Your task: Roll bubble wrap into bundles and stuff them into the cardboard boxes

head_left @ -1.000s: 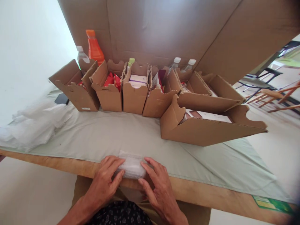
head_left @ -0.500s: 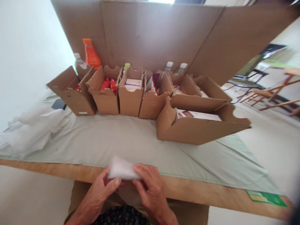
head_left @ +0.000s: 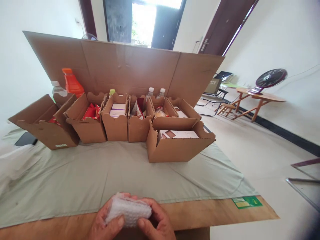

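Observation:
A small bundle wrapped in white bubble wrap (head_left: 130, 210) sits between both hands, just over the front edge of the table. My left hand (head_left: 107, 220) is closed round its left end, with the thumb across the near side. From the right, my right hand (head_left: 157, 220) grips the other end, thumb pressed on the front. What the wrap encloses is hidden. Beyond the hands lies a pale green cloth (head_left: 125, 173), and past it an open cardboard box (head_left: 181, 150) holds a white package (head_left: 180, 134).
Several open cardboard bins (head_left: 91, 131) stand in a row, holding red packets and white boxes. Behind them are an orange bottle (head_left: 72, 83) and clear bottles before an upright cardboard panel (head_left: 130, 66). Clear plastic wrap (head_left: 15, 166) lies left. A fan (head_left: 271, 78) stands far right.
My view has tilted up and turned right, showing more of the room. The fingers of both hands have closed further round the bubble-wrapped bundle, which stays in them.

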Demonstrator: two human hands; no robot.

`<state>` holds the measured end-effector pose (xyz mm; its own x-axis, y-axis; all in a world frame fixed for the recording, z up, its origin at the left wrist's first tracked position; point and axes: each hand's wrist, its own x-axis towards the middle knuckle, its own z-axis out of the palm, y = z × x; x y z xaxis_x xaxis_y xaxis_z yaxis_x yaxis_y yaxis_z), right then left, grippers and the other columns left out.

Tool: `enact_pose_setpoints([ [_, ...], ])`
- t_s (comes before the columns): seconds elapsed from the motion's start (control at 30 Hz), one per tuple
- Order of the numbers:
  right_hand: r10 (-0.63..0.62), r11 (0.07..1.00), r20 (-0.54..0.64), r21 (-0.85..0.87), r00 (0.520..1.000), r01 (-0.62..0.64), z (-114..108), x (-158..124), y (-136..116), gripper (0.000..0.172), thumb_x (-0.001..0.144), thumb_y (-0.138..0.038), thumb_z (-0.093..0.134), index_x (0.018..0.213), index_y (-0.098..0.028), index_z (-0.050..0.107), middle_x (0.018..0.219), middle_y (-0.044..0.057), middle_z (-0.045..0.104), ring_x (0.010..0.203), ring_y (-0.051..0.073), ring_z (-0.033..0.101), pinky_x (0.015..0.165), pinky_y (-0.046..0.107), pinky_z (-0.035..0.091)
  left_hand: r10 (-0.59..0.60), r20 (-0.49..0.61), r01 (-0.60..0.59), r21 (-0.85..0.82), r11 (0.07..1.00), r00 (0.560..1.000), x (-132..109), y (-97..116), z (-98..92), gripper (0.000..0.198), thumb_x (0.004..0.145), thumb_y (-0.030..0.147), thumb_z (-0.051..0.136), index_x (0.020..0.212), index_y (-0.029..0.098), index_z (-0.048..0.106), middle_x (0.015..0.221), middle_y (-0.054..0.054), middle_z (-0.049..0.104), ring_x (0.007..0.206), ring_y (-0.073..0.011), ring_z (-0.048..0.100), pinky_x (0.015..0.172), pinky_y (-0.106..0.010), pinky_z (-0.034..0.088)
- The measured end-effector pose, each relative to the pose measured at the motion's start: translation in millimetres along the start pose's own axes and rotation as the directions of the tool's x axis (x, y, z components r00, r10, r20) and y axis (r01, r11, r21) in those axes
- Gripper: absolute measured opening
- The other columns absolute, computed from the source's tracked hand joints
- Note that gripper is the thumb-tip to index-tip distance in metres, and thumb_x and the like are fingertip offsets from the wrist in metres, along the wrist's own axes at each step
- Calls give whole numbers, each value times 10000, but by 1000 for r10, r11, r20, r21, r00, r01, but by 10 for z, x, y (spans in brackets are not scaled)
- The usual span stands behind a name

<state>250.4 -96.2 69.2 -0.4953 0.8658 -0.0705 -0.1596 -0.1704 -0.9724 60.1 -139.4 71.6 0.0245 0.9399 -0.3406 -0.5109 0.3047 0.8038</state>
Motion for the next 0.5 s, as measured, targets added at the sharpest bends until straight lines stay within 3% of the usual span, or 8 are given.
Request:
enact_pose_setpoints([
  [0.1, -46, 994, -138, -108, 989, 32, -272, -25, -330, 427, 846, -591, 735, 1078, -233, 719, 916, 40, 702, 824, 203, 650, 754, 297, 525, 111, 175, -130, 102, 986, 978, 258, 225, 40, 870, 693, 722, 771, 1395, 242, 587, 1324, -146, 689, 1223, -375, 633, 1075, -489, 459],
  [0.17, -170, 967, -249, -228, 953, 112, -530, -43, -685, 358, 854, -528, 754, 1070, -243, 730, 900, 31, 711, 804, 190, 652, 722, 265, 532, 186, 217, -233, 216, 948, 958, 516, 398, 65, 799, 815, 728, 631, 1442, 243, 538, 1364, -142, 663, 1274, -346, 595, 1105, -489, 428],
  [0.23, -316, 912, -337, -364, 887, 187, -769, -15, -1123, 326, 847, -468, 778, 1085, -250, 731, 894, 28, 727, 789, 190, 661, 696, 255, 541, 209, 182, -267, 403, 875, 961, 805, 504, 97, 634, 887, 625, 575, 1383, 229, 580, 1320, -136, 690, 1254, -312, 610, 1074, -469, 458],
  [0.37, -552, 741, -424, -644, 718, 189, -1046, 320, -1970, 373, 768, -493, 823, 1054, -268, 741, 905, 20, 739, 834, 225, 658, 719, 300, 544, 299, 148, -323, 627, 709, 943, 1225, 438, 157, 466, 805, 481, 606, 1132, 158, 684, 1096, -154, 761, 1013, -284, 703, 908, -427, 549],
  [0.4, -571, 705, -407, -688, 713, 172, -1082, 461, -2119, 372, 772, -507, 808, 1050, -269, 735, 899, 25, 740, 840, 234, 654, 720, 314, 538, 321, 159, -345, 640, 686, 934, 1267, 392, 163, 418, 787, 450, 613, 1078, 162, 698, 1049, -142, 765, 961, -269, 704, 876, -410, 553],
  [0.43, -564, 672, -370, -725, 738, 151, -1113, 613, -2231, 375, 800, -524, 769, 1065, -263, 720, 912, 36, 739, 851, 238, 650, 723, 324, 530, 338, 178, -368, 648, 667, 924, 1288, 350, 164, 365, 778, 415, 618, 1035, 172, 708, 1012, -124, 765, 925, -252, 698, 853, -390, 551],
  [0.5, -488, 615, -292, -784, 823, 87, -1164, 916, -2353, 398, 853, -545, 666, 1088, -223, 677, 934, 64, 730, 832, 227, 645, 703, 323, 510, 373, 228, -423, 664, 616, 900, 1286, 293, 153, 272, 771, 351, 616, 968, 193, 717, 944, -84, 756, 872, -220, 682, 813, -349, 540],
])
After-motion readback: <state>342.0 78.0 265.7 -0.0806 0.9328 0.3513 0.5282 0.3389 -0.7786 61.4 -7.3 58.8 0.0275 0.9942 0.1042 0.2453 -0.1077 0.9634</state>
